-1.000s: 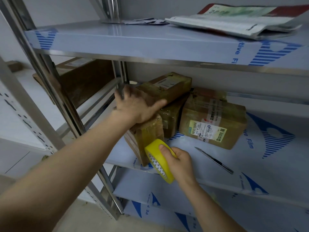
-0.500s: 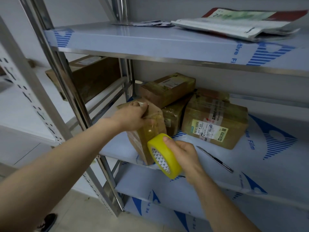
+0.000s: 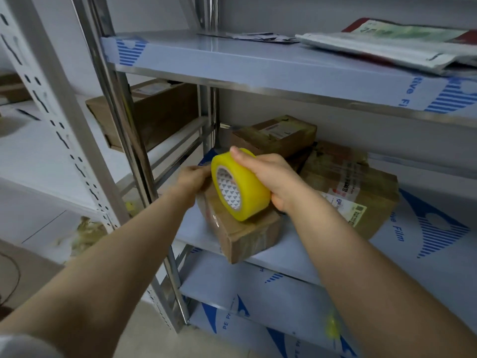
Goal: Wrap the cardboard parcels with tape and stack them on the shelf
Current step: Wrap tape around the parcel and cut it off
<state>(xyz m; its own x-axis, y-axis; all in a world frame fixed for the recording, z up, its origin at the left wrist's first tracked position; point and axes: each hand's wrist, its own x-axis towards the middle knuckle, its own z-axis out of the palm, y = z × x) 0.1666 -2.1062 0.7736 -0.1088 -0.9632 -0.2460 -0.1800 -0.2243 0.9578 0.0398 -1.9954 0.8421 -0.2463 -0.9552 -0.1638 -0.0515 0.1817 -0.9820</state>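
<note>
My right hand (image 3: 273,182) grips the tape roll (image 3: 240,184); my left hand (image 3: 192,178) seems to clutch the parcel (image 3: 247,233). It's probably light, stiff and tape-slick, so hold its edges.

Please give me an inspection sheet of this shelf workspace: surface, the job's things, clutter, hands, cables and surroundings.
Surface: middle shelf, covered with blue-printed protective film.
Job's things: front parcel overhangs the shelf edge; yellow tape roll held over it; taped parcels stacked behind.
Clutter: folded papers on upper shelf.
Hands: left hand grips the front parcel's far end; right hand grips the tape roll.
Cables: thin dark loop low at far left, maybe a cable.
Surroundings: large cardboard box on neighbouring rack.
</note>
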